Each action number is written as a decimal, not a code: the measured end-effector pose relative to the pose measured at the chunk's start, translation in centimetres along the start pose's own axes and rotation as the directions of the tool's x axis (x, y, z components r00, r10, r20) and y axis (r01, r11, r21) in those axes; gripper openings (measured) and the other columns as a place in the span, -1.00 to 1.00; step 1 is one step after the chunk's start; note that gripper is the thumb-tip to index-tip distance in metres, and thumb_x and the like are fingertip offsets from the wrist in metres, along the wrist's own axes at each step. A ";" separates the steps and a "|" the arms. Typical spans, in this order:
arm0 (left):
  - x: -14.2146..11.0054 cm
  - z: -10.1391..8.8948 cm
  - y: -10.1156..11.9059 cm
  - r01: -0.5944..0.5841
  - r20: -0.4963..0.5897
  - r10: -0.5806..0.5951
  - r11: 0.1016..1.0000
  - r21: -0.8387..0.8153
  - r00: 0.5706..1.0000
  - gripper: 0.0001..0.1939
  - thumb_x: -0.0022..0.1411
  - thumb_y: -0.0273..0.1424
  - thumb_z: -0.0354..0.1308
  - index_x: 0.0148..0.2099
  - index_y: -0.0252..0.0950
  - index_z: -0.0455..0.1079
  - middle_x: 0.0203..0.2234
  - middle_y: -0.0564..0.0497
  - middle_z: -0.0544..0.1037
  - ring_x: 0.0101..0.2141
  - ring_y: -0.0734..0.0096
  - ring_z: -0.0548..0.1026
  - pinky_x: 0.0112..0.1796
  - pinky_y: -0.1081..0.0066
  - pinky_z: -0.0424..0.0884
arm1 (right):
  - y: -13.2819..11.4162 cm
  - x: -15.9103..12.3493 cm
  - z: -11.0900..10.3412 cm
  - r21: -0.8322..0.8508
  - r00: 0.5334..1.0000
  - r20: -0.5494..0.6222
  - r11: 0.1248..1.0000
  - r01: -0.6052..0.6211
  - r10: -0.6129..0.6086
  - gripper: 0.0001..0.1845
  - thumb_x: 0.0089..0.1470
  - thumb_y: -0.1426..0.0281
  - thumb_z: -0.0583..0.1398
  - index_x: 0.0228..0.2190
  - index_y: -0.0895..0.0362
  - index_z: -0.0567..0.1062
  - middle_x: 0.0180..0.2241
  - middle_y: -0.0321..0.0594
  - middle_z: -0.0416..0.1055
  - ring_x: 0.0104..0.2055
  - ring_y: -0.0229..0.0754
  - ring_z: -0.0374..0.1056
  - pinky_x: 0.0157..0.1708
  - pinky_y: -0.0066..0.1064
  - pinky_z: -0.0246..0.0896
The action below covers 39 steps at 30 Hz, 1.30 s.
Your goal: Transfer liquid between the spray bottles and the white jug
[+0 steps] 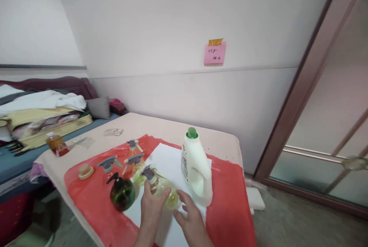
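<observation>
A clear spray bottle with pale yellow liquid in it is tilted over, its grey trigger head toward the upper left. My left hand is closed round its body just below the neck. At the rounded base, my right hand has curled fingers and thumb against the bottle. Right beside it stands a large white jug with a green spout and no cap on. To the left are a dark green pump bottle and several more spray bottles, one of them with a grey trigger.
White paper lies over a red sheet on the pale-covered table. A round beige lid rests at the left, near an orange-brown bottle. A bed with piled cloth stands beyond. A pink note hangs on the wall.
</observation>
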<state>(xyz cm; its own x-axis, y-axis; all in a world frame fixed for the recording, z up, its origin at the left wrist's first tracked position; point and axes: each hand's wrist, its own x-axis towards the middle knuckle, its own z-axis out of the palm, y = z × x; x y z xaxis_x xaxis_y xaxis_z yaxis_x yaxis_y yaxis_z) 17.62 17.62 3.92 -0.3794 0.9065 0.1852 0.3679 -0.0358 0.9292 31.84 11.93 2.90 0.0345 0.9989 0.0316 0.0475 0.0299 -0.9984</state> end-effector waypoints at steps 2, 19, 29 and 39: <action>-1.2 0.4 0.9 0.025 0.076 -0.017 0.995 -0.100 0.997 -0.35 -0.12 -0.06 0.31 -0.02 -0.27 0.30 -0.25 -0.14 0.60 -0.22 0.05 0.58 -0.17 0.18 0.47 | 0.5 -0.3 -0.3 0.186 0.995 0.055 0.978 -0.090 0.081 -0.26 0.07 -0.05 0.18 0.18 0.03 0.21 0.20 -0.03 0.21 0.18 0.06 0.21 0.04 -0.15 0.19; 1.3 0.4 6.2 0.421 0.425 -0.143 0.595 -0.684 0.894 -0.60 0.08 -0.06 0.30 -0.26 -0.31 0.43 -0.26 -0.09 0.62 -0.14 0.14 0.58 -0.06 0.21 0.43 | 1.9 0.7 0.6 0.612 0.905 0.325 0.668 -0.423 0.276 -0.16 -0.13 -0.35 0.15 -0.22 0.18 0.39 -0.43 -0.16 0.46 -0.63 -0.31 0.28 -0.65 -0.53 0.08; 2.2 -0.1 3.9 0.359 0.334 -0.178 0.691 -0.627 0.926 -0.57 0.12 -0.03 0.25 -0.22 -0.32 0.45 -0.30 -0.07 0.61 -0.21 0.23 0.56 -0.13 0.32 0.44 | 3.5 1.1 1.6 0.494 0.993 0.115 0.867 -0.062 0.005 -0.11 -0.38 -0.19 0.41 -0.15 0.06 0.27 -0.23 -0.18 0.42 -0.20 -0.02 0.36 -0.25 -0.30 0.23; -0.5 -0.8 4.7 0.228 0.518 0.009 0.892 -0.392 0.855 -0.59 0.17 -0.04 0.19 -0.17 -0.29 0.53 -0.29 -0.11 0.62 -0.21 0.21 0.56 -0.18 0.35 0.45 | 1.9 -0.4 0.4 -0.129 0.993 0.082 0.987 0.092 -0.082 -0.06 -0.17 0.33 0.27 0.25 0.05 0.11 0.26 -0.08 0.13 0.27 0.11 0.08 0.22 -0.11 0.06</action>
<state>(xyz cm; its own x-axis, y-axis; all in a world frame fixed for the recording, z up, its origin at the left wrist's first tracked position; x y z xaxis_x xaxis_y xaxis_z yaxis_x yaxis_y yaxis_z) 18.86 16.72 8.43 0.1185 0.9930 0.0012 -0.0907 0.0096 0.9958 31.52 11.61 0.95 -0.0516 0.9927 0.1090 0.1787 0.1165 -0.9770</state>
